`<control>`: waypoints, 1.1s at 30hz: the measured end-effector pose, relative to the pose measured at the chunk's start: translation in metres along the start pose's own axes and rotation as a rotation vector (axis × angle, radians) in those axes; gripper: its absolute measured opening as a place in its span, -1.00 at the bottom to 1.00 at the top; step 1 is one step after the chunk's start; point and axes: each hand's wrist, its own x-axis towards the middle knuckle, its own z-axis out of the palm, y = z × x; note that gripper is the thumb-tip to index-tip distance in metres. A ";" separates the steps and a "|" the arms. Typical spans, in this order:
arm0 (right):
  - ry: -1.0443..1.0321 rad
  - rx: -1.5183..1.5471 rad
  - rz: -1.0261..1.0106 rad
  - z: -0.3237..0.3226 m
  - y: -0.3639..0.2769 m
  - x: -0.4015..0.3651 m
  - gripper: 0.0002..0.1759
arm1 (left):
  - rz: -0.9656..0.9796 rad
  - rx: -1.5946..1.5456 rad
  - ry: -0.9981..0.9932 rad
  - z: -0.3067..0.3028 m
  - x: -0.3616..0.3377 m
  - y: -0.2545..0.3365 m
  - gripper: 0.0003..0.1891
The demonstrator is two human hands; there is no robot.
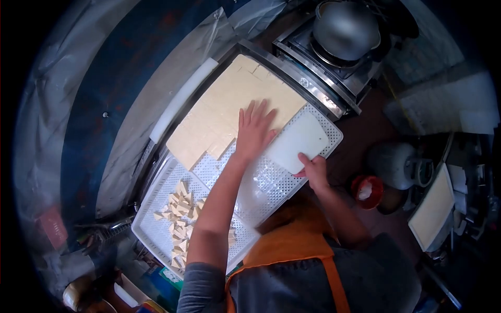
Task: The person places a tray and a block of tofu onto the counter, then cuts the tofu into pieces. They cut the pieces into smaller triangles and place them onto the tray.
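My left fingers (251,111) are lying spread and flat, gripping nothing, pressing on the near right part of the pale slab (224,104). My right fingers (304,157) are closing around the near edge of a white scraper (297,140). Its blade is lying just right of my left hand, over a perforated tray (330,127). My palm is hiding how I am gripping it, and I cannot tell whether the blade is touching the slab.

The slab is sitting at the far left of the counter, scored into blocks. The score lines are too faint for me to count them.

A second perforated tray (151,232) is sitting near left, holding small cut pieces (180,206). My forearm is covering some, so I am not counting them.

Farther off, one metal pot (345,26) is sitting on a stove. To the right, one pale cylinder (390,163) is standing beside one red container (367,189). The edges of the view are dark and blurred.
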 end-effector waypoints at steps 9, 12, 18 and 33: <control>-0.214 0.009 -0.004 0.056 -0.024 0.090 -0.58 | -0.065 0.108 -0.005 0.039 0.029 -0.010 -0.24; -0.395 0.081 -0.019 0.056 -0.038 0.099 -0.55 | -0.109 0.030 -0.015 0.034 0.033 -0.013 -0.24; -0.402 -0.139 -0.252 0.048 -0.038 0.043 -0.67 | -0.056 -0.155 0.152 0.002 -0.003 0.004 -0.26; -1.307 -1.148 -0.694 0.298 0.013 -0.174 -0.65 | -0.940 -0.812 1.254 -0.081 -0.323 -0.027 -0.36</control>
